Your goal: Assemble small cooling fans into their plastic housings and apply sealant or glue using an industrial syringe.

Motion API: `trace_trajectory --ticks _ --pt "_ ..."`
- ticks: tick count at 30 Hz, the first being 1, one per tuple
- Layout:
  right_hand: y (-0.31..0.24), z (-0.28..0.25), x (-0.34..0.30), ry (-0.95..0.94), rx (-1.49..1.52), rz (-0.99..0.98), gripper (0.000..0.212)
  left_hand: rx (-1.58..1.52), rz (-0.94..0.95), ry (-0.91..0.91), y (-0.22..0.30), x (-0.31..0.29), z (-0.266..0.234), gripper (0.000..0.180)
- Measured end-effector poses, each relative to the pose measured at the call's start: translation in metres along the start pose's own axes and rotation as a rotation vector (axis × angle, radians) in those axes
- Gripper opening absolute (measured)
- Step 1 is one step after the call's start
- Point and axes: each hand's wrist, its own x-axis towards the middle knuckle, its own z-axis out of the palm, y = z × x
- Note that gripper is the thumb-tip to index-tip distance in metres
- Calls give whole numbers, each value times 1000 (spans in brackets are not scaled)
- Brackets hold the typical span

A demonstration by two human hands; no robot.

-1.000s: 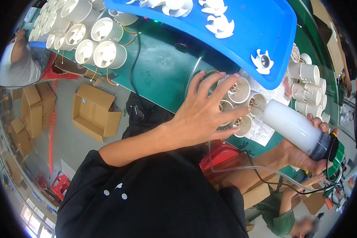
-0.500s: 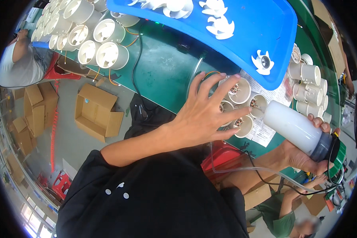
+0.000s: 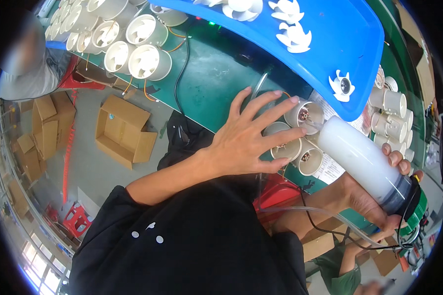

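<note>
In my right hand [image 3: 376, 199] is a dispensing syringe barrel [image 3: 359, 160] filled with white material, with a green cap [image 3: 418, 211] and a hose at its rear. The barrel is tilted, its narrow tip at the mouth of a white round housing [image 3: 317, 112] containing a copper-wound stator [image 3: 304, 116]. My left hand [image 3: 246, 135] spreads its fingers over this cluster, fingertips near or on the rims; exact contact is unclear. Two more housings with windings stand below it, one a white cup [image 3: 311, 163]. The barrel may hide others.
A blue tray [image 3: 339, 39] with white fan impellers [image 3: 294, 38] lies at the far side. More white housings [image 3: 150, 63] stack at left, others [image 3: 395, 103] at right. Cables and a hose [image 3: 310, 211] cross near my right arm. Co-workers sit at far left and lower right.
The barrel's tip has moved left from the right-hand housing to the upper one. My left hand stays spread over the cluster. The whole view has shifted slightly.
</note>
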Motion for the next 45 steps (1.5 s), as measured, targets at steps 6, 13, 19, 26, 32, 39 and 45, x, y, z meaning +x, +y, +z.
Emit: trace_trajectory --ticks 6,13,19,26,32,39,45 --pt "-1 -3 2 -67 -27 13 104 -5 9 15 1 1 2 51" --pt "2 -4 -4 -58 -93 -26 106 13 6 14 -1 -1 3 51" --pt "-1 -6 -4 -27 -160 -24 104 7 8 18 0 0 4 51" --pt "-1 1 -1 -75 -92 -10 103 3 3 35 0 1 5 50" --pt "0 -2 -3 -2 -140 -25 104 8 4 39 -1 1 6 49" --pt "-2 -1 -1 -44 -137 -39 103 5 6 42 0 1 6 49" --pt "3 -1 -4 4 -142 -46 101 22 -2 44 0 -1 6 48"
